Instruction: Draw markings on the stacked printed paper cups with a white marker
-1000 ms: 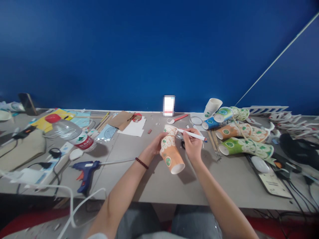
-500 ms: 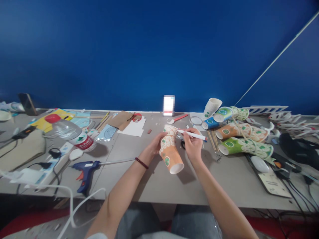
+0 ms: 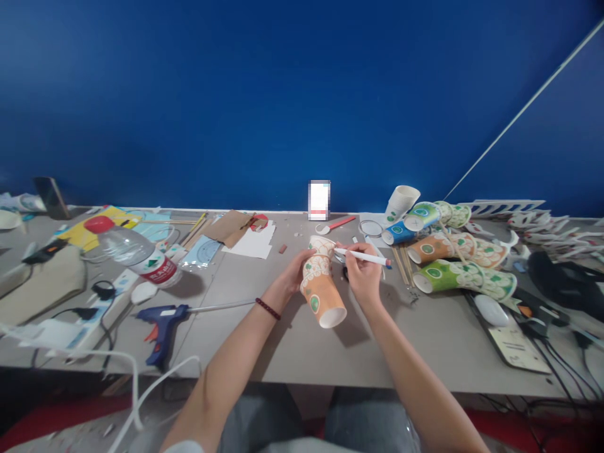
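Note:
My left hand [image 3: 295, 272] grips an orange-and-white patterned paper cup piece [image 3: 323, 290] from its left side. It looks like cups joined end to end, tilted with a round orange end toward me. A marker pen [image 3: 365, 256], white with a red end, is pinched in my right hand [image 3: 363, 275]. Its tip lies at the upper right side of the cup piece; I cannot tell whether it touches. Behind my right fingers something dark, perhaps scissors, is mostly hidden.
Similar cup pieces in green [image 3: 465, 280], orange and blue lie to the right, near wooden sticks [image 3: 402, 265]. A blue glue gun [image 3: 166, 330], a plastic bottle [image 3: 136, 255] and a power strip [image 3: 101, 314] occupy the left. A phone [image 3: 319, 200] stands against the blue wall.
The cup piece and the pen have shifted very slightly left. Both hands keep their hold.

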Available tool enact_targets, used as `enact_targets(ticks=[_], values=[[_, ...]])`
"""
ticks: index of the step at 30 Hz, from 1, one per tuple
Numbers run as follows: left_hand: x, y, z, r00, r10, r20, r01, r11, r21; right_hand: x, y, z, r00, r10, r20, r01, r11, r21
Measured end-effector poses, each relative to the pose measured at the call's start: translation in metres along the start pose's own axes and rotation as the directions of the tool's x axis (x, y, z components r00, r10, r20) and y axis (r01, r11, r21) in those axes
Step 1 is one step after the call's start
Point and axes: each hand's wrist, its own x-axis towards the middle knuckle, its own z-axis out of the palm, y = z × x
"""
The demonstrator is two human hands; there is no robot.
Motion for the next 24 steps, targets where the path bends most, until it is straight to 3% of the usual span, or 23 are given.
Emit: enact_targets(ticks=[10,14,20,24], values=[[0.001,0.000,0.000,1.000,0.011,0.021,-0.011,1.000,0.021,0.000,-0.001,0.001,1.000,0.016,-0.003,-0.016,1.000,0.009],[-0.001,-0.001,0.003,1.000,0.017,0.000,-0.017,1.000,0.001,0.000,-0.001,0.002,0.999,0.039,-0.029,-0.038,0.998,0.041],[-0.005,0.001,0.011,0.991,0.124,-0.059,-0.123,0.992,0.025,-0.002,0.002,-0.001,0.993,0.104,-0.059,-0.100,0.993,0.069],[-0.007,0.004,0.013,0.994,0.084,-0.069,-0.083,0.996,0.028,-0.002,0.004,-0.002,0.993,0.112,-0.045,-0.111,0.994,0.020]])
